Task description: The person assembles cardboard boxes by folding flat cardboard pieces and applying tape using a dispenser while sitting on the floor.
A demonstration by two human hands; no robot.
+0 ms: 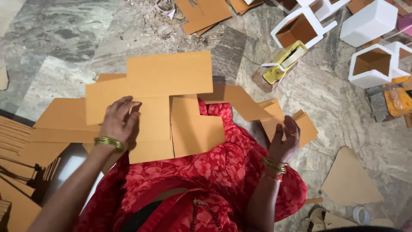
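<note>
Several flat tan cardboard pieces (169,75) lie overlapped across my lap, over red flowered cloth (214,172). My left hand (120,120) lies flat on these pieces, fingers spread, pressing the sheet under it. My right hand (284,139) is at the right, fingers up and apart, touching the edge of a smaller stack of cardboard pieces (307,126) beside my knee. Both wrists wear gold bangles.
A yellow tape dispenser (283,62) stands on the marble floor (343,111) ahead. White boxes with brown insides (373,64) sit at the top right. More cardboard is stacked at the left (17,172), and a loose triangular piece (349,178) lies at the right.
</note>
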